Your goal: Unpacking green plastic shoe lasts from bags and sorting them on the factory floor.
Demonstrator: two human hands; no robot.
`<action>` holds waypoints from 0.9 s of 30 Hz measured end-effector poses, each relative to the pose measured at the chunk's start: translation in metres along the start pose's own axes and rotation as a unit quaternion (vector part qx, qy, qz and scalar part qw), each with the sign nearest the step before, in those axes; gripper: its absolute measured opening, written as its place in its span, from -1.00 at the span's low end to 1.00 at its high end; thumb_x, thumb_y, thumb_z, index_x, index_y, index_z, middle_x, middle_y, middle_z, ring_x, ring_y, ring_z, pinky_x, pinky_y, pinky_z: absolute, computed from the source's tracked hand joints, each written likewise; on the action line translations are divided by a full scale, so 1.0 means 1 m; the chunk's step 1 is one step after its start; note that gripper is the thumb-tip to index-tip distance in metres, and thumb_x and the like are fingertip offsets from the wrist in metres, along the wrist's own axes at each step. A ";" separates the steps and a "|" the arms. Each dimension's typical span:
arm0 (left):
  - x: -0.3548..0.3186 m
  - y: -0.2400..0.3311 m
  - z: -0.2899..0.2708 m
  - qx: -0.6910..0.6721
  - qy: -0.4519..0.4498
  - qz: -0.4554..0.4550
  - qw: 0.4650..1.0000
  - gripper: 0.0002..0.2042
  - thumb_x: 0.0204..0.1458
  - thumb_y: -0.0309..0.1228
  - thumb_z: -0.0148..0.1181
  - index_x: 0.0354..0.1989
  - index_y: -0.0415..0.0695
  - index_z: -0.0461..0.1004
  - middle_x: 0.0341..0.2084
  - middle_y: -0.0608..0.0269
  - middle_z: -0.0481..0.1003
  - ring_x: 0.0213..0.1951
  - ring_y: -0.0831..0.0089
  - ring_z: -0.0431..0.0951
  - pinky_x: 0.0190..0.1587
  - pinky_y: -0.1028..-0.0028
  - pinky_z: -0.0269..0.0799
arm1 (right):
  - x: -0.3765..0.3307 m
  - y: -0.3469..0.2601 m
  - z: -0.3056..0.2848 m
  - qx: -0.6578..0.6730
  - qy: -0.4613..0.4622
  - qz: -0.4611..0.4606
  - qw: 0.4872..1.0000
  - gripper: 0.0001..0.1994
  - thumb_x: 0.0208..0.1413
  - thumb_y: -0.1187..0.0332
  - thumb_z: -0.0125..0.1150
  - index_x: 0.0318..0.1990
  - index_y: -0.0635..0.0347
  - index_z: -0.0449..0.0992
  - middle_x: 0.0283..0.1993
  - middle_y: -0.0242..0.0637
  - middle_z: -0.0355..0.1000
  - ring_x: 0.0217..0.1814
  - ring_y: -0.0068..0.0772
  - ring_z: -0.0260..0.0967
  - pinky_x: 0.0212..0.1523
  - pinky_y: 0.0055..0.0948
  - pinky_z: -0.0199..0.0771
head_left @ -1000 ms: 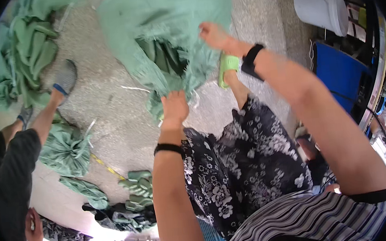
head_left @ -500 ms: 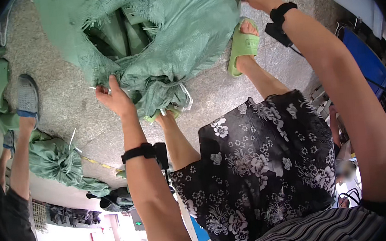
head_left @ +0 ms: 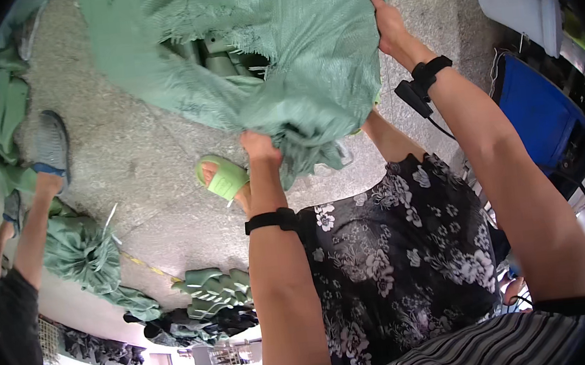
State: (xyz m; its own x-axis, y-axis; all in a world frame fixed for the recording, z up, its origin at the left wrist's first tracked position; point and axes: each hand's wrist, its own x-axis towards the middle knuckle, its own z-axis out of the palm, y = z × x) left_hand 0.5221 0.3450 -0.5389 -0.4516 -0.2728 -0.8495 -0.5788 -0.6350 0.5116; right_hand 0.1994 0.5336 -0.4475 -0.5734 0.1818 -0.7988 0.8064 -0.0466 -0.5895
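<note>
Clutching near edge of green sack (head_left: 322,53) at its 6 o'clock with left hand (head_left: 259,147), clamped on bunched cloth. Touching its 3 o'clock side with right hand (head_left: 391,25); unable to say whether clamped or braced. See sack on floor (head_left: 158,174), long axis unclear. Find frayed hole (head_left: 218,57) at 11 o'clock from left hand, nearer than to right.

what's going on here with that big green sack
A person has both hands on the large green sack: the left hand grips bunched fabric at its near end, and the right hand is at its right side. Green pieces show through a frayed opening. Off to the left, another green bundle lies on the floor, near another person's grey shoe.
</note>
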 end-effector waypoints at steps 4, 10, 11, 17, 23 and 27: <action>-0.075 0.099 0.155 0.010 0.043 -0.157 0.987 -0.63 -0.02 -0.50 -0.09 0.01 -0.32 0.31 -0.13 0.04 0.43 -0.14 0.22 0.45 -0.11 0.27 0.39 | 0.019 -0.086 -0.114 -0.686 -0.065 -0.282 0.668 -0.72 0.18 0.32 -0.09 -0.18 0.39 0.41 -0.35 0.18 0.43 -0.31 0.13 0.40 -0.27 -0.04 0.41; -0.157 0.217 0.094 0.069 0.035 -0.051 0.996 -0.61 -0.04 -0.60 -0.15 0.01 -0.44 0.26 -0.09 -0.07 0.39 -0.13 0.16 0.46 -0.11 0.27 0.39 | -0.093 -0.069 -0.075 -0.420 -0.098 -0.113 0.895 -0.57 0.15 0.19 -0.07 -0.29 0.55 0.45 -0.35 0.14 0.46 -0.27 0.05 0.43 -0.22 -0.12 0.38; -0.174 0.222 0.098 0.077 0.022 -0.041 0.996 -0.61 -0.04 -0.60 -0.15 0.01 -0.44 0.26 -0.09 -0.07 0.39 -0.13 0.16 0.46 -0.11 0.27 0.39 | -0.113 -0.069 -0.083 -0.392 -0.085 -0.069 0.913 -0.54 0.14 0.16 -0.06 -0.22 0.57 0.42 -0.30 0.11 0.46 -0.24 -0.02 0.43 -0.21 -0.16 0.39; -0.259 0.256 0.107 0.180 0.059 0.029 0.982 -0.89 -0.04 -0.54 0.07 -0.54 -0.27 0.31 -0.52 0.19 0.41 -0.44 0.47 0.38 -0.42 0.44 0.29 | -0.186 -0.014 -0.163 -0.286 -0.188 0.030 0.939 -0.53 0.14 0.18 -0.03 -0.05 0.55 0.34 -0.18 0.03 0.43 -0.20 -0.19 0.42 -0.24 -0.24 0.39; -0.336 0.276 0.105 0.365 0.004 0.024 0.930 -0.73 -0.05 -0.48 0.15 -0.67 -0.17 0.17 -0.68 0.42 0.19 -0.56 0.62 0.12 -0.54 0.48 0.06 | -0.278 0.003 -0.242 -0.054 -0.233 0.168 0.956 -0.66 0.18 0.34 -0.06 0.02 0.41 0.34 -0.11 -0.17 0.42 -0.16 -0.36 0.39 -0.17 -0.37 0.42; -0.358 0.281 0.119 0.452 -0.026 0.000 0.892 -0.70 -0.05 -0.48 0.15 -0.68 -0.18 0.14 -0.70 0.43 0.16 -0.55 0.62 0.11 -0.54 0.47 0.04 | -0.343 -0.039 -0.270 -0.066 -0.230 0.159 0.958 -0.66 0.21 0.36 -0.10 0.08 0.35 0.30 -0.04 -0.23 0.39 -0.07 -0.46 0.33 -0.04 -0.44 0.36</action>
State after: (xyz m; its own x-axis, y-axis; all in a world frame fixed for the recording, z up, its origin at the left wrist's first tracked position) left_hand 0.4404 0.3501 -0.0756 -0.4692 -0.2242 -0.8542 -0.8789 0.2128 0.4269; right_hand 0.4038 0.7387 -0.1177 -0.2748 -0.2749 -0.9214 0.9445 0.1024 -0.3122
